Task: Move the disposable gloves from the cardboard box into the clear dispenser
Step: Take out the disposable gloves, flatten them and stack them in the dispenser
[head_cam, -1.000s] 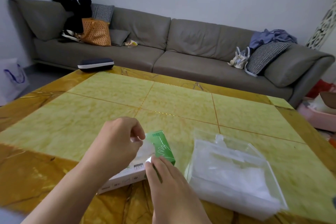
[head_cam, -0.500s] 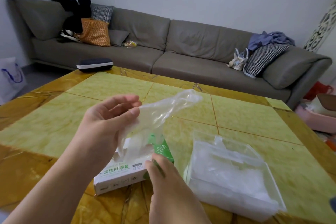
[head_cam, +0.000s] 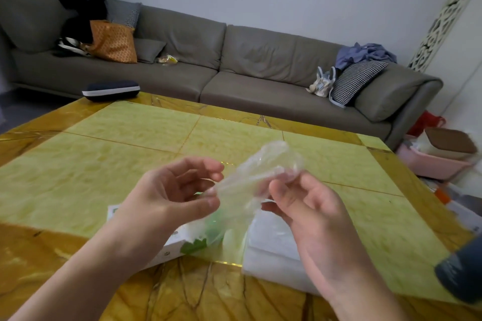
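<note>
A thin clear disposable glove (head_cam: 258,169) hangs in the air above the table, stretched between both hands. My left hand (head_cam: 172,195) pinches its left end between thumb and fingers. My right hand (head_cam: 310,206) pinches its right part. Below my left hand lies the white and green cardboard glove box (head_cam: 180,240), mostly hidden by my arm and the glove. The clear dispenser (head_cam: 271,245), filled with whitish gloves, sits on the table under my right hand, largely covered by it.
The yellow-green and amber stone table (head_cam: 104,164) spreads ahead. A dark case (head_cam: 110,90) lies at its far left edge. Behind stands a grey sofa (head_cam: 234,68) with bags and cushions. A dark object (head_cam: 461,273) intrudes at the right edge.
My left hand pulled a glove up out of the box. My right hand left the box and took hold of the glove's other end. The view shifted slightly.
</note>
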`<state>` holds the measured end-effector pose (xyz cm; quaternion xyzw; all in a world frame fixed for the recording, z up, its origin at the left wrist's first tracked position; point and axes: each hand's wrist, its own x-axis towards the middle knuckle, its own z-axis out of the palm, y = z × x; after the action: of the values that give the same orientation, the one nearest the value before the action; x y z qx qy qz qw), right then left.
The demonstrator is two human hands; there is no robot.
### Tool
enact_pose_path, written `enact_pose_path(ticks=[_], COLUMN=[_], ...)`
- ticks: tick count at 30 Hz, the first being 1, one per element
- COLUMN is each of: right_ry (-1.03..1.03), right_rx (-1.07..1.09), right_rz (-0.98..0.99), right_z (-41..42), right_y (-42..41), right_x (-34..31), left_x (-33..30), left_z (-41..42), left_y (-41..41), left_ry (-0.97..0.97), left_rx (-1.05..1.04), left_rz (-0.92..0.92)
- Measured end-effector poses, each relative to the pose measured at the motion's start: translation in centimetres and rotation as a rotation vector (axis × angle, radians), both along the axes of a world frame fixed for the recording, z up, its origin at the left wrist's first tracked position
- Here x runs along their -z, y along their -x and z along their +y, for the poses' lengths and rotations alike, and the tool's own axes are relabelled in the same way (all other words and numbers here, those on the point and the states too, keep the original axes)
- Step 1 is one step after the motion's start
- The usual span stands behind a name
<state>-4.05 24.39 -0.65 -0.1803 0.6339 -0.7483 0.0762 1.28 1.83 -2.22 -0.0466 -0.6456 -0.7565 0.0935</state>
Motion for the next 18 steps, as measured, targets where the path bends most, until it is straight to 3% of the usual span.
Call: enact_pose_path(ticks=[3, 6, 9, 14, 18], right_ry=[0.009, 0.008, -0.003, -0.051, -0.106], right_rx=[0.105, -0.034, -0.131, -0.011, -0.159], right_rz=[-0.013, -0.038, -0.063, -0.099, -0.219], right_z=[-0.1, -0.2, -0.8, -0.6, 0.0], right_y=[0.0, -0.5, -1.1, -0.5, -0.5], right_x=[0.4, 0.3, 0.1, 0.8, 0.4], left_x=[0.4, 0.3, 0.0, 0.7, 0.8], left_z=[0.7, 1.6, 3.5, 4.0, 2.9], left_y=[0.3, 0.4, 0.3, 0.9, 1.1], left_ry=[0.074, 0.073, -0.051, -0.28, -0.261], left_rx=[0.186, 0.241, 0.392, 0.154, 0.004], left_rz=[-0.098, -0.159, -0.202, -0.261, -0.162])
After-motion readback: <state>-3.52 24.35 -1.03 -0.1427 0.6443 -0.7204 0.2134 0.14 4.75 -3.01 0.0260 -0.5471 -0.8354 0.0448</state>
